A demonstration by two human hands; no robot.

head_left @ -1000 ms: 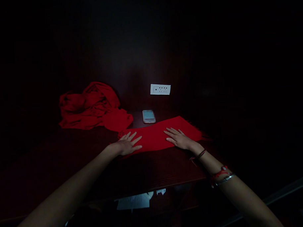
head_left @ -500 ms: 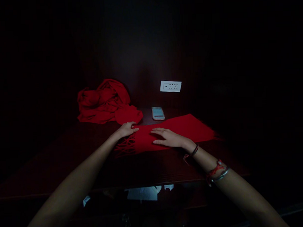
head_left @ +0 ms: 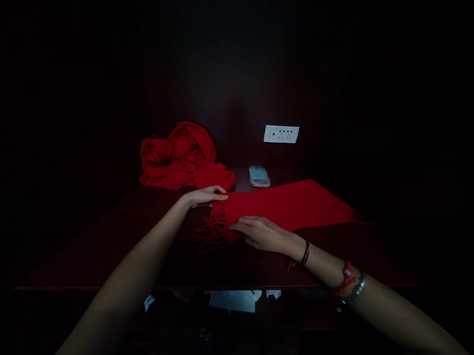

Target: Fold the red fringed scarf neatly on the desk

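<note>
A flat red scarf with a fringed left end lies across a dark wooden table. My left hand is at the far corner of that fringed end, fingers curled and pinched on the cloth. My right hand is at the near corner of the same end, fingers closed on the scarf's edge. The fringe hangs loose between the two hands. Bracelets circle my right wrist and forearm.
A crumpled heap of red cloth sits at the back left of the table. A phone lies behind the scarf, below a white wall socket. Pale papers show under the table's front edge. The room is very dark.
Both hands went from lying flat on the scarf to gripping its fringed left end. My right hand slid left and nearer. The view has shifted, so everything sits further right.
</note>
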